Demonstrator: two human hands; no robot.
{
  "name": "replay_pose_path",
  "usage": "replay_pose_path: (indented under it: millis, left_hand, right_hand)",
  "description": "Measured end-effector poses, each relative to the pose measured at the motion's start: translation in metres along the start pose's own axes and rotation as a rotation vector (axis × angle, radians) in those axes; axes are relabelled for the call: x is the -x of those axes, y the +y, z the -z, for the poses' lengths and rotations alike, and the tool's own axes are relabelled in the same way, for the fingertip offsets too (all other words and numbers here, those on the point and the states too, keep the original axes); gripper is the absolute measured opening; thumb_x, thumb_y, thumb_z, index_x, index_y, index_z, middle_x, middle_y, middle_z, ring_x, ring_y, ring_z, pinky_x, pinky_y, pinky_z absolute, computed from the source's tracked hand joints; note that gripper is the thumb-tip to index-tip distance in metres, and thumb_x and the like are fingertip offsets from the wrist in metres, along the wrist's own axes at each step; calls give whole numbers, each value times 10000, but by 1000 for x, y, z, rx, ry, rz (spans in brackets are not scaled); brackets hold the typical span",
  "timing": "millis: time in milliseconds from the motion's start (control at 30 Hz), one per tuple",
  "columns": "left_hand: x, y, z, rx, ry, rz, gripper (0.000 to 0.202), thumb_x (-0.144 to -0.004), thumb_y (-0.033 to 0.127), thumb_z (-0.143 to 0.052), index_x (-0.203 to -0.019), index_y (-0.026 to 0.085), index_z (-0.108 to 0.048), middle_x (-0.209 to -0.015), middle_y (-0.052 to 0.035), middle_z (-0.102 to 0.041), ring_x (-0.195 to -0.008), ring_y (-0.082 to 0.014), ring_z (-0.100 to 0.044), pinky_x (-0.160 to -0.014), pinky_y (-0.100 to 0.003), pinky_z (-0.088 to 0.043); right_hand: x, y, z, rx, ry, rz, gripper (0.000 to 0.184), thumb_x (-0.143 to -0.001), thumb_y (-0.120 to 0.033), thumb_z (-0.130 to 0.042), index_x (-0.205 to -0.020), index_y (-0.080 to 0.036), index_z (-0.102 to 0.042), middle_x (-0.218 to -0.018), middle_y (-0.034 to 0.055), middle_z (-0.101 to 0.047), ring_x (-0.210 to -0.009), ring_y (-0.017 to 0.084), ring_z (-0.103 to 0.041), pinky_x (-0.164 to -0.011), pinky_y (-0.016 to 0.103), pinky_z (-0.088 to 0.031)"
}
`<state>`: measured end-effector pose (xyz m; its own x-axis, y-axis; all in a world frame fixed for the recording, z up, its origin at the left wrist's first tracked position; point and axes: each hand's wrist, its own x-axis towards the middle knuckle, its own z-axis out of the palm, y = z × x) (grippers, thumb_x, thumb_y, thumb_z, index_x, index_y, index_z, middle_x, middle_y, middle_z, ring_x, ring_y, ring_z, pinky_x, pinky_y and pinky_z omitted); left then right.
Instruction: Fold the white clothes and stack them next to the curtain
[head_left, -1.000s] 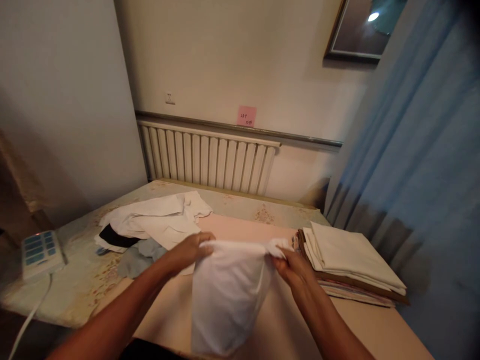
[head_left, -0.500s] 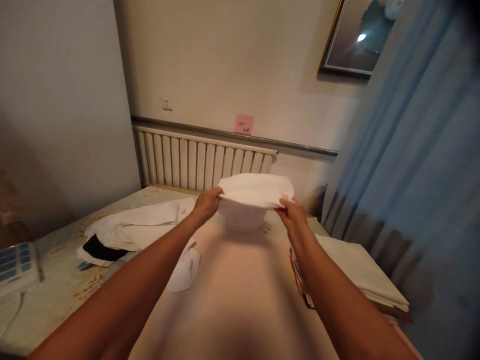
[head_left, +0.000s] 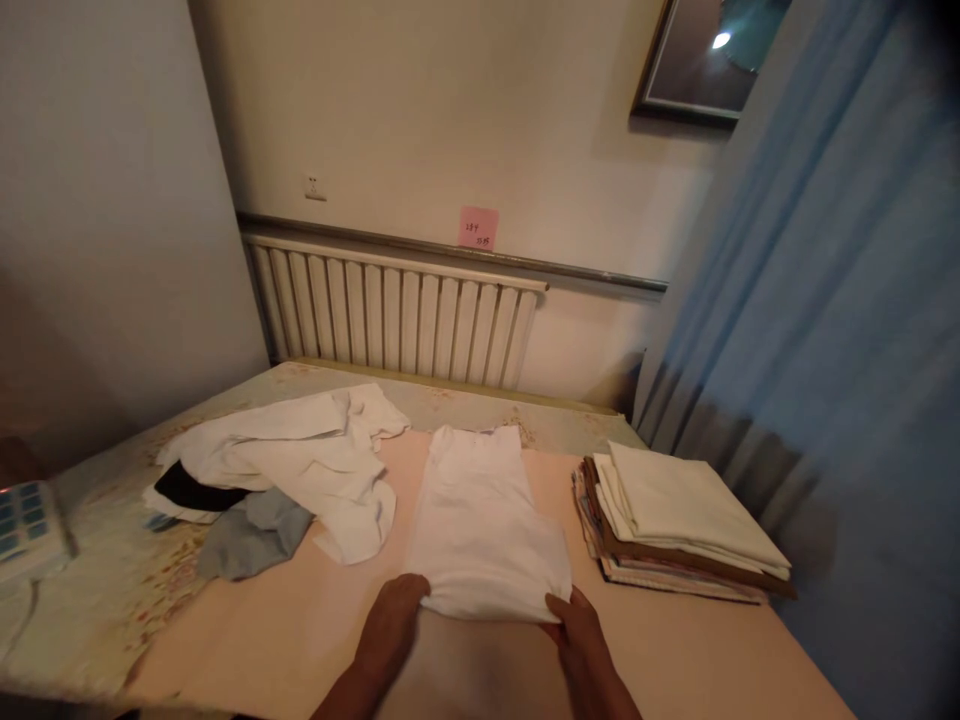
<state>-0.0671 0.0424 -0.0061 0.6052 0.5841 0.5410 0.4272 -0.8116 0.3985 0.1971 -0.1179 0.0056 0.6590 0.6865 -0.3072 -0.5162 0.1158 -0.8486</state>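
A white garment (head_left: pixel 484 520), which looks like a sleeveless top, is spread lengthwise in front of me on a pale pink sheet (head_left: pixel 300 630). My left hand (head_left: pixel 394 615) pinches its near left corner, and my right hand (head_left: pixel 576 625) pinches the near right corner. Between the hands the near edge is pulled straight, slightly creased. The far end lies flat toward the wall. Both thumbs rest on top of the cloth, while the other fingers are partly hidden.
Left of the garment lies a loose heap of white clothes (head_left: pixel 300 440) with a grey cloth (head_left: pixel 259 535). A folded fabric stack (head_left: pixel 690 510) stands at right, beside a blue curtain (head_left: pixel 757 300). A white device with blue keys (head_left: pixel 30 520) is far left; a radiator (head_left: pixel 397 300) lines the wall.
My hands have come down and toward me, still gripping the white garment. It was held up in the air; now it lies stretched out on the pink sheet.
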Motion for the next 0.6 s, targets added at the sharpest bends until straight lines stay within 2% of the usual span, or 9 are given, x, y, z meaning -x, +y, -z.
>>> replay_pose_path:
  millis: [133, 267, 367, 433, 533, 600]
  left_hand:
    - [6, 16, 17, -29, -24, -18, 354, -803, 79, -378, -909, 216, -687, -915, -61, -718, -838, -185, -650, -811, -334, -521]
    - [15, 34, 46, 12, -70, -1, 351, -837, 106, -371, -934, 236, -682, -905, -47, -719, -826, -178, -654, -781, -301, -525]
    - [17, 56, 83, 133, -141, -16, 306, -906, 203, -366, -923, 245, -668, -881, -35, -715, -809, -166, -656, -746, -262, -517]
    - [14, 76, 115, 228, -240, 6, 282, -939, 293, -379, -877, 252, -651, -833, -14, -699, -770, -149, -643, -703, -226, -501]
    - [4, 108, 164, 337, -315, 27, 281, -938, 374, -388, -859, 271, -637, -840, 0, -690, -780, -153, -624, -715, -214, -485]
    - [-5, 126, 191, 397, -348, 53, 301, -929, 424, -386, -832, 273, -628, -825, 2, -683, -785, -164, -611, -722, -214, -478]
  right_hand:
    - [20, -7, 0, 25, 20, -15, 558, -445, -238, -795, -987, -151, -695, -763, 48, -727, -774, 253, -679, -682, 341, -539]
    - [59, -30, 1, 26, -73, -42, 492, -481, -263, -803, -952, -163, -705, -814, 51, -727, -757, 237, -668, -683, 331, -534]
    - [99, -68, -2, 53, -169, -61, 534, -527, -301, -812, -1034, -182, -698, -894, 64, -728, -801, 251, -669, -712, 340, -531]
    - [126, -99, -8, 104, -189, -64, 579, -551, -324, -822, -1099, -202, -683, -896, 63, -728, -791, 249, -671, -721, 338, -526]
    - [162, -138, -17, 154, -231, -69, 591, -580, -392, -817, -1125, -212, -675, -867, 74, -725, -649, 218, -651, -618, 314, -514]
    - [179, -154, -20, 193, -232, -52, 564, -605, -432, -797, -1115, -222, -679, -841, 79, -721, -563, 199, -621, -549, 305, -500]
